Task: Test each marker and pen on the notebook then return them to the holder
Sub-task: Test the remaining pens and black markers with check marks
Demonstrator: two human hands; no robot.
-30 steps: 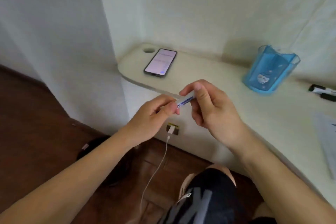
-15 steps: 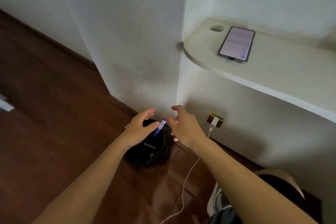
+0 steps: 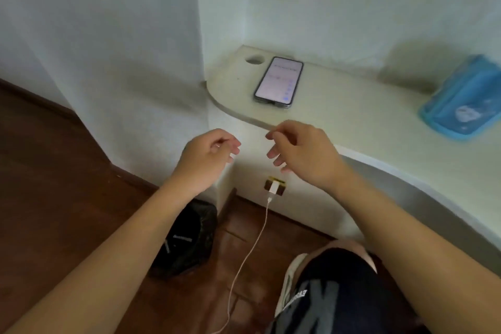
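Just below the curved edge of the tabletop [image 3: 352, 106], the fingers [image 3: 230, 144] of the left hand [image 3: 208, 154] are loosely curled towards the palm. Those [image 3: 273, 154] of the right hand [image 3: 301, 152] hang half bent, with thumb and forefinger close together. Nothing shows in either hand, and the two are apart, facing each other across a small gap. Straight beneath that gap a white charger [image 3: 274, 187] sits in its wall socket with its cable [image 3: 252, 249] trailing down, and a black bag [image 3: 187, 238] lies on the wooden floor [image 3: 54, 171] under the left forearm. Up on the tabletop a lit phone [image 3: 279, 80] lies near the rounded end. The blue holder [image 3: 461, 106], blurred, stands well apart at the far right edge of the view. No pen and no notebook can be seen. The step in hand looks like going back for the next pen, so both hands should rise over the edge and travel right, passing in front of the phone without brushing it. One hand should then take a single pen by its barrel and leave the other free for the cap. Half a second ago the hands were lower, over the black bag, with a small blue-and-white pen between the fingers. That pen is now gone from them, and where it went cannot be told. The view has also swung back to the right, bringing the holder in again.
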